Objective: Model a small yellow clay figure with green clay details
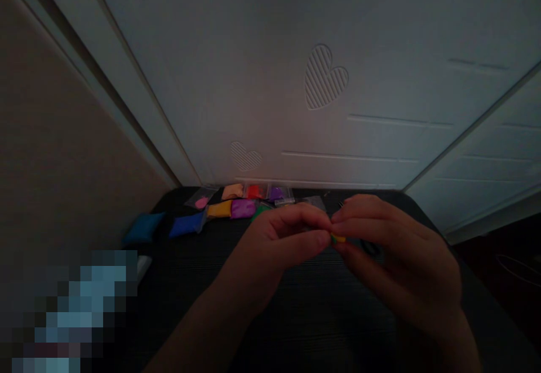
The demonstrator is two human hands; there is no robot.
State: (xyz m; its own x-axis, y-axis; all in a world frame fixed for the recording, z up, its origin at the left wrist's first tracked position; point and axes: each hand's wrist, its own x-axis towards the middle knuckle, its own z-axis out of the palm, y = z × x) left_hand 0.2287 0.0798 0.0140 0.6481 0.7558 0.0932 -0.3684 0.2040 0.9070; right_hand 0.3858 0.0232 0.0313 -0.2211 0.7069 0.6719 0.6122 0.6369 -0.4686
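Note:
A small piece of yellow and green modelling clay (338,239) is pinched between the fingertips of both hands, above the dark table. My left hand (287,238) comes in from the lower left, its thumb and index finger closed at the clay's left side. From the right, my right hand (393,249) grips the same piece between thumb and fingers. Much of the clay is hidden by the fingertips. Behind the left hand, a green packet (261,211) is partly covered. A dark looped object, perhaps scissor handles (371,247), shows beneath the right hand.
Along the back of the dark table (198,288) lie clay packets: blue (186,224), teal (143,227), orange (220,209), magenta (243,208), red (255,191), purple (277,194) and others. A white panel with heart reliefs (324,77) rises behind. A pixelated area covers the lower left.

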